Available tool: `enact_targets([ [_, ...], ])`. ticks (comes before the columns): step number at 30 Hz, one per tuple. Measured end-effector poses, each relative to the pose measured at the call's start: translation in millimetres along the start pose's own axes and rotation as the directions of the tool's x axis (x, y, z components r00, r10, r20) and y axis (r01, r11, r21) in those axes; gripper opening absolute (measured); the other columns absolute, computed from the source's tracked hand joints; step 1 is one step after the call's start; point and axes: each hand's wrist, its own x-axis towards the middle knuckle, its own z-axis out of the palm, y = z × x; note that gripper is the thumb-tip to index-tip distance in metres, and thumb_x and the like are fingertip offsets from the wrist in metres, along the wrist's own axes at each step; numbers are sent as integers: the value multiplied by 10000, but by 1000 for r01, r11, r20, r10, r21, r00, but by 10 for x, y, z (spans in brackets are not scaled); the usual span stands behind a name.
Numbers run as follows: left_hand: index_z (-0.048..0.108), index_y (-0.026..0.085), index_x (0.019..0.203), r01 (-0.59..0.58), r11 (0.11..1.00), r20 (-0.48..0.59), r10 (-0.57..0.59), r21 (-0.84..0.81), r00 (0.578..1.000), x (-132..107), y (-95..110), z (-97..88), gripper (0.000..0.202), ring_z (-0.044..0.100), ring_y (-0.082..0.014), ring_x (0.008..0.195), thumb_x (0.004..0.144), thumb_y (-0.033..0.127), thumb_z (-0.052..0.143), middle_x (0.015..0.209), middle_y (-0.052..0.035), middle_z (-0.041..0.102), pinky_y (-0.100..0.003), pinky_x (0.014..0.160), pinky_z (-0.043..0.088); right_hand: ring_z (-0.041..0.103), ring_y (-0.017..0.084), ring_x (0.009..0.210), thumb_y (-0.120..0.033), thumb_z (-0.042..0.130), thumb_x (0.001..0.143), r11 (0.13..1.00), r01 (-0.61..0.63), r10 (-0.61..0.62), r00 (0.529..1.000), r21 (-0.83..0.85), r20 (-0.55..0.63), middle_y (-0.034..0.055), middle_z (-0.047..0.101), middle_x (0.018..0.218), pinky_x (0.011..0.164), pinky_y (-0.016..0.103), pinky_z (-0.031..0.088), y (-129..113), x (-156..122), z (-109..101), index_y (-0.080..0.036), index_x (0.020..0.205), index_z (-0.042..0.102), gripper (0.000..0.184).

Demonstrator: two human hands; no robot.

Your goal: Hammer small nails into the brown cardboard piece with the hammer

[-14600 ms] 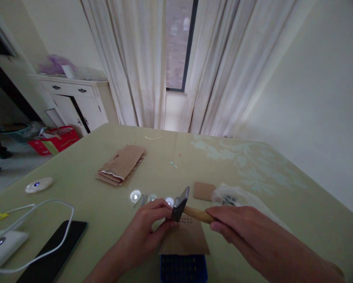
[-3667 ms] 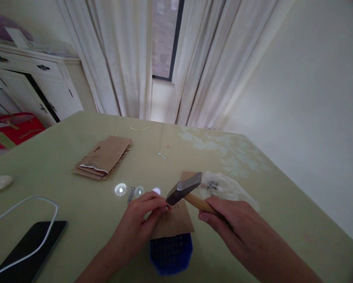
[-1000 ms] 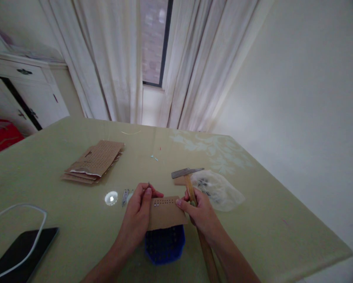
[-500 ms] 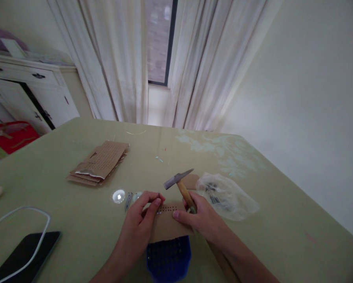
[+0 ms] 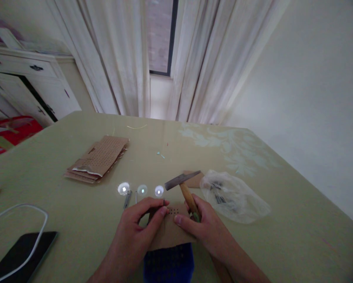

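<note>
My left hand (image 5: 136, 228) is closed, thumb and forefinger pinching a small nail (image 5: 164, 202) upright over a piece of brown cardboard (image 5: 172, 235). Rows of small punched holes (image 5: 174, 211) show in the cardboard near the fingertips. My right hand (image 5: 207, 222) is wrapped round the wooden handle of a hammer (image 5: 188, 194), its steel head raised above the cardboard's far edge. The right thumb presses on the cardboard's right side. Beneath the cardboard's near edge is a blue plastic basket (image 5: 169, 262) with holes; its upper part is hidden.
Several loose nails (image 5: 127, 199) lie beside shiny round spots (image 5: 123, 188) on the table. A clear plastic bag (image 5: 235, 200) with nails sits right, near another cardboard piece (image 5: 195, 180). Stacked punched cardboard (image 5: 101, 159) lies back left; a dark tablet (image 5: 23, 251) and white cable (image 5: 42, 232) lie front left.
My left fingertips with the nail have shifted right along the holes, covering more of them. The hammer stays in my right hand. The camera view has moved slightly, showing more shiny spots.
</note>
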Motion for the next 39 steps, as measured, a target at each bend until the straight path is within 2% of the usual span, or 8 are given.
enact_targets([
  [5, 834, 268, 865, -110, 994, 37, 109, 23, 993, 14, 71, -40, 176, 755, -200, 819, 986, 332, 724, 882, -31, 799, -254, 728, 599, 698, 276, 994, -463, 835, 891, 999, 7, -7, 1000, 48, 15, 54, 745, 1080, 846, 371, 568, 5, -15, 10, -232, 1008, 653, 317],
  [19, 832, 275, 869, -184, 974, 95, 173, 129, 980, 51, 91, -97, 254, 749, -226, 884, 1034, 366, 663, 961, -55, 782, -294, 799, 593, 685, 280, 983, -484, 833, 893, 1000, 20, -20, 1000, -23, -9, 57, 749, 1077, 825, 361, 546, 10, -30, -4, -227, 1099, 705, 353],
  [24, 857, 308, 996, -254, 949, 180, 221, 185, 959, 40, 80, -148, 231, 763, -226, 933, 1062, 350, 639, 1045, -58, 798, -285, 827, 623, 657, 250, 918, -497, 824, 903, 1000, 5, -5, 1000, 3, 11, 32, 717, 1012, 776, 334, 530, 9, -23, 4, -237, 1109, 699, 355],
  [27, 859, 332, 1117, -284, 939, 237, 236, 194, 942, 31, 66, -169, 236, 773, -224, 941, 1074, 332, 627, 1096, -65, 809, -280, 836, 646, 603, 219, 827, -512, 819, 908, 993, 21, -22, 1000, -119, -13, 4, 658, 901, 701, 309, 469, 31, -24, -16, -242, 1008, 673, 323],
  [30, 861, 330, 1147, -307, 929, 244, 255, 205, 936, 28, 70, -177, 243, 785, -241, 967, 1071, 341, 631, 1143, -85, 815, -297, 855, 664, 574, 212, 736, -544, 652, 1023, 940, 62, -98, 991, -336, -93, 0, 609, 783, 649, 324, 394, -37, -68, -114, -248, 866, 611, 338],
  [32, 864, 326, 1137, -306, 931, 244, 255, 200, 935, 26, 86, -179, 253, 788, -251, 972, 1076, 352, 620, 1150, -95, 817, -316, 871, 671, 600, 230, 721, -541, 476, 1109, 886, 103, -165, 981, -452, -100, 15, 624, 747, 661, 349, 387, -176, -144, -228, -255, 878, 629, 398],
  [35, 861, 328, 1134, -308, 934, 253, 257, 183, 932, 27, 107, -182, 251, 792, -243, 964, 1081, 337, 616, 1128, -84, 823, -306, 872, 668, 675, 265, 809, -528, 480, 1130, 778, 192, -245, 970, -599, -7, 48, 725, 844, 721, 376, 417, -499, -315, -407, -270, 925, 675, 383],
  [39, 840, 320, 1121, -371, 911, 253, 321, 182, 913, 41, 94, -189, 214, 798, -213, 986, 1077, 283, 634, 1130, -59, 828, -251, 879, 635, 685, 265, 747, -507, 498, 1143, 631, 264, -336, 941, -730, 51, 46, 764, 850, 693, 386, 409, -872, -503, -491, -299, 956, 717, 355],
])
